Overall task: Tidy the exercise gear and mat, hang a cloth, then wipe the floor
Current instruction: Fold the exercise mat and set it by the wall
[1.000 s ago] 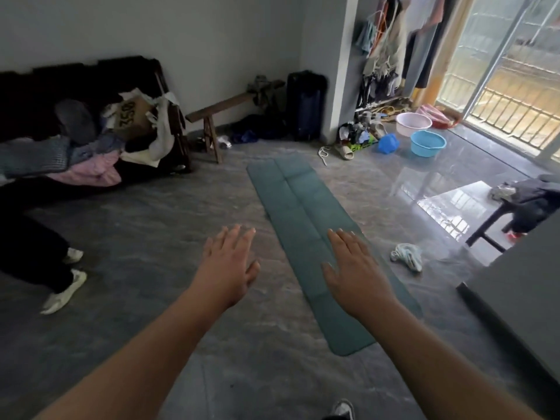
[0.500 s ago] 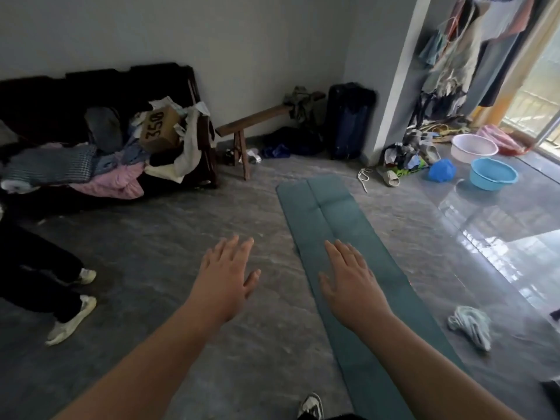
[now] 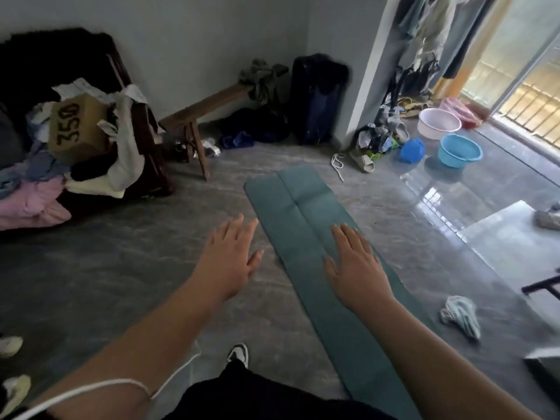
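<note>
Both hands, the left hand point(image 3: 228, 262) and the right hand point(image 3: 354, 265), are flat, spread and holding nothing, stretched over the floor point(image 3: 106, 283). The green mat point(image 3: 303, 207) lies unrolled below, probably next to be tidied. A crumpled cloth point(image 3: 460, 316) waits just beside it.

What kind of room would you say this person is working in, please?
Probably a lived-in room of a home: a green padded exercise mat on the grey stone-look floor, clothes heaped on a dark sofa, and plastic wash basins by a barred balcony door.

Lived-in home room, clothes-heaped sofa point(image 3: 54, 165), wash basins point(image 3: 460, 150), hanging laundry point(image 3: 430, 34)
</note>
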Action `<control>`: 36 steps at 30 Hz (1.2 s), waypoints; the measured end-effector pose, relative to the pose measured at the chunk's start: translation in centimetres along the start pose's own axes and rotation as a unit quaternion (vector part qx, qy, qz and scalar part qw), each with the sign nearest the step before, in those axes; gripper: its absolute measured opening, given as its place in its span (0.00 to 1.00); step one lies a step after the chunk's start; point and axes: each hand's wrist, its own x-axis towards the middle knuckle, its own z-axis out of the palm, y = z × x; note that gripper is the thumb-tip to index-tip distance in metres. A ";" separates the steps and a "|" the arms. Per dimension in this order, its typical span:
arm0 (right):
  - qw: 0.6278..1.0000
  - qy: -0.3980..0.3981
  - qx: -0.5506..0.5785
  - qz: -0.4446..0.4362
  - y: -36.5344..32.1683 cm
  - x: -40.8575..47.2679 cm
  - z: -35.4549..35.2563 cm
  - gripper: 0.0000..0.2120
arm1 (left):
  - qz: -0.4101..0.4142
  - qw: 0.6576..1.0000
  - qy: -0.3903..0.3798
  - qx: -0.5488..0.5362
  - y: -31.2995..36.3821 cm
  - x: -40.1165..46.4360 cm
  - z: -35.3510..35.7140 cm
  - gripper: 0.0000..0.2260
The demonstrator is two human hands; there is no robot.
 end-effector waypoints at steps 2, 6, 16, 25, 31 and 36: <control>0.998 0.022 0.019 0.060 -0.3 1.6 -0.3 0.31 | 0.047 0.998 -0.032 -0.005 -0.4 4.6 -0.2 0.31; 0.982 0.065 0.031 0.176 1.3 3.1 -2.0 0.31 | 0.175 0.981 -0.080 0.010 2.7 13.8 -0.2 0.31; 0.915 0.161 0.044 0.368 11.7 3.2 -5.0 0.30 | 0.394 0.911 -0.113 0.053 18.3 26.1 3.8 0.34; 0.890 0.167 0.045 0.423 22.2 9.2 0.4 0.30 | 0.428 0.891 -0.146 0.046 25.4 34.5 14.6 0.36; 0.876 0.175 0.052 0.446 30.1 14.8 14.2 0.32 | 0.451 0.878 -0.156 0.043 24.6 40.0 31.4 0.34; 0.875 0.132 0.045 0.464 38.0 19.0 28.6 0.31 | 0.476 0.864 -0.154 0.050 22.9 44.0 47.7 0.32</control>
